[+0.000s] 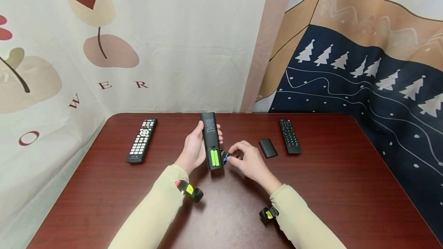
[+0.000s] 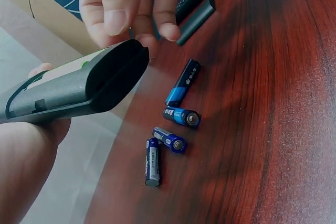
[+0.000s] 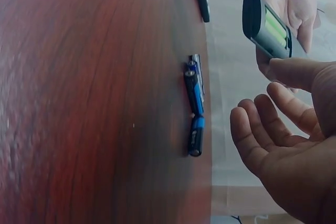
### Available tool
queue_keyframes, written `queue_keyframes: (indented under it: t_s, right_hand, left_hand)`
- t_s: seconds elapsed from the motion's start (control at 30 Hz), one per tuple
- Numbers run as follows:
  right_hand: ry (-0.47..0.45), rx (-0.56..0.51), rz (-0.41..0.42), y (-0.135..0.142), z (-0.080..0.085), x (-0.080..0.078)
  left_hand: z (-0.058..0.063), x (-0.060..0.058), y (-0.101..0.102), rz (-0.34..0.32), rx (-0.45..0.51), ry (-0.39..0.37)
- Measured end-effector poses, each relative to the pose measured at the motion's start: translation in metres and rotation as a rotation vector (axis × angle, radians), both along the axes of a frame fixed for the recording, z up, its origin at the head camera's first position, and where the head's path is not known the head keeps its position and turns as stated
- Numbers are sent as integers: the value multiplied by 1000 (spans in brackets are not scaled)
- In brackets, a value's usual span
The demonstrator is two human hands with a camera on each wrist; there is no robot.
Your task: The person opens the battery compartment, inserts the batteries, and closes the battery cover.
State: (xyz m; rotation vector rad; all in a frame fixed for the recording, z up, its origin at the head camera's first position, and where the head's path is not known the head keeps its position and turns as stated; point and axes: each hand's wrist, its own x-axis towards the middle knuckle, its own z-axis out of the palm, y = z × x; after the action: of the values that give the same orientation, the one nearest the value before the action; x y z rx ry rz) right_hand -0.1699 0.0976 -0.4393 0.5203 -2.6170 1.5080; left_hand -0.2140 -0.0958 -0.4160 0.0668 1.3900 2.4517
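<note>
My left hand [image 1: 193, 150] grips a black remote control [image 1: 209, 131], its back facing up and its battery bay uncovered. Two green batteries [image 1: 215, 158] lie side by side in that bay. Just right of the remote's lower end is my right hand [image 1: 252, 161], fingers loosely bent and holding nothing; its thumb overlaps the remote's edge in the right wrist view. Below the remote, several loose blue and black batteries [image 2: 181, 117] lie on the table, close together. A black battery cover [image 1: 268, 148] rests on the table beyond my right hand.
One black remote with white buttons [image 1: 142, 139] lies at the left of the brown table [image 1: 332, 187]. A smaller black remote [image 1: 290, 136] lies right of the cover. Printed curtains [image 1: 187, 49] hang behind the table's far edge.
</note>
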Motion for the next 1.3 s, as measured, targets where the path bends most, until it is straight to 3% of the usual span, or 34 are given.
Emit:
queue_keyframes:
  t_s: [1.3]
  right_hand:
    - [-42, 276, -183, 45, -7, -8]
  left_hand:
    - [-3, -2, 1, -10, -6, -3]
